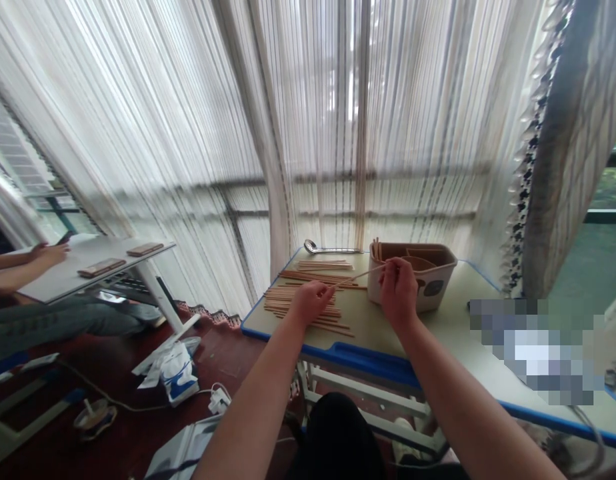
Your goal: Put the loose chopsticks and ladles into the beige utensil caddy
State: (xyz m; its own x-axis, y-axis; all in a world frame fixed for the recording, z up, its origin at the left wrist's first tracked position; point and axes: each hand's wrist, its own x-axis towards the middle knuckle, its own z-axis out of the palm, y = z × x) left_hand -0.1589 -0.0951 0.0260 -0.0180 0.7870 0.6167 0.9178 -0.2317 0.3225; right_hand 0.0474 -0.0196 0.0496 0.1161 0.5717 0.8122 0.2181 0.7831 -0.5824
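Note:
A thin wooden chopstick (361, 275) slants between my two hands above the table. My right hand (399, 287) is closed on its upper end, in front of the utensil holder (435, 293). The lower end is pinched in the fingers of my left hand (313, 300), which is over loose chopsticks (278, 297) lying in rough rows. A paler bunch of chopsticks (325, 265) lies farther back. The holder is beige with a brown inside and a divider, and a few chopsticks (376, 249) stand in its left corner. My right hand hides part of its front.
Behind the chopsticks lies a metal slotted ladle (333, 251). The table (373, 333) has a blue edge, with a blurred-out object (538, 353) at its right. Curtains (318, 133) hang behind. At left, a person's hands (53, 253) are over a white table (63, 273).

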